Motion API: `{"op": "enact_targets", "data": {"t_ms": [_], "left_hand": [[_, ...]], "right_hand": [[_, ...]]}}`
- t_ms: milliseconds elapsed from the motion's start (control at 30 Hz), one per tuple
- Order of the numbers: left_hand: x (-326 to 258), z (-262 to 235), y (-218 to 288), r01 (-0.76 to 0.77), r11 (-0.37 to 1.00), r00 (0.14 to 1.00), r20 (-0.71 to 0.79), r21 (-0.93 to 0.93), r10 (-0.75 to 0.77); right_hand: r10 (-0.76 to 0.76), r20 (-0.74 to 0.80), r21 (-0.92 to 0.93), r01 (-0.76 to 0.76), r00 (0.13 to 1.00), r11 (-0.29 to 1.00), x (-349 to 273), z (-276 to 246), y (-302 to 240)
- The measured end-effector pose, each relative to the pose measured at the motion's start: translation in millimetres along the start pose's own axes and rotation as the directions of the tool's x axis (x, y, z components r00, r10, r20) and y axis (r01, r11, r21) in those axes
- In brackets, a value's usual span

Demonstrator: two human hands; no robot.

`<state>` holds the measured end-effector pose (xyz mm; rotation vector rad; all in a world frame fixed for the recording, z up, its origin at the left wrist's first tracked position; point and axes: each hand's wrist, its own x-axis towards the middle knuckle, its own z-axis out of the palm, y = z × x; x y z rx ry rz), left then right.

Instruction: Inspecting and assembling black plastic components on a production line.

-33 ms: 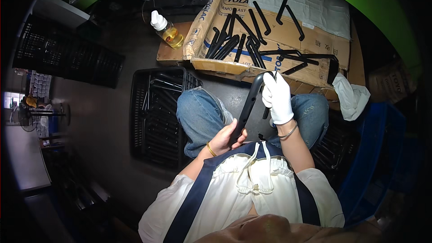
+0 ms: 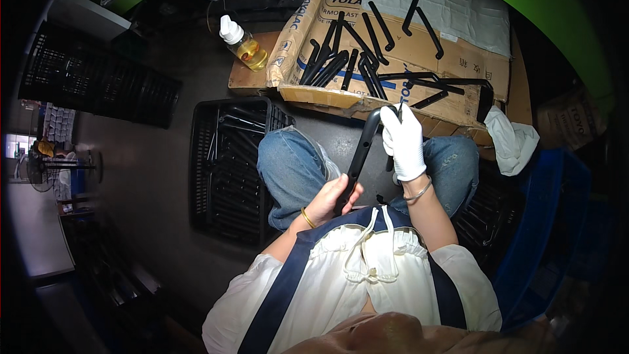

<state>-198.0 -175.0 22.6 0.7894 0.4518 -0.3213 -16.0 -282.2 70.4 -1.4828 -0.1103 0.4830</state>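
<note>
A black bent plastic bar (image 2: 360, 156) with holes along its length slants up between my knees. The bare fingers of my left hand (image 2: 329, 198) are wrapped round its lower end. At the bar's curved upper end is my right hand (image 2: 405, 141), in a white glove, with its fingers closed. A slim dark tool (image 2: 390, 164) pokes out below the glove, and a thin dark tip shows above it. What kind of tool it is, the glove hides.
An open cardboard box (image 2: 314, 96) ahead holds several similar black bars. Left of it stands a clear bottle (image 2: 252, 54) of yellow liquid with a white top. A black crate (image 2: 196, 177) of bars sits by my left knee, a blue bin (image 2: 534, 236) at right. A white cloth or bag (image 2: 511, 141) hangs at the box's right corner.
The bar's curved upper end has shifted slightly to the left and down. My right hand's fingers have moved a little with it, and my left hand keeps its grip.
</note>
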Motion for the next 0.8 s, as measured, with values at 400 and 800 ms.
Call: {"op": "enact_targets", "data": {"t_ms": [400, 800], "left_hand": [[-9.3, -8.1, 13.8, 0.108, 0.952, 0.949, 0.316, -0.285, -0.013], [-15.4, -9.7, 11.1, 0.077, 0.994, 0.981, 0.186, -0.079, -0.061]], "right_hand": [[-0.298, 0.212, -0.329, 0.355, 0.931, 0.875, -7.8, 1.1, -21.8], [0.189, 0.305, 0.314, -0.286, 0.933, 0.905, 6.9, -8.9, -8.8]]}}
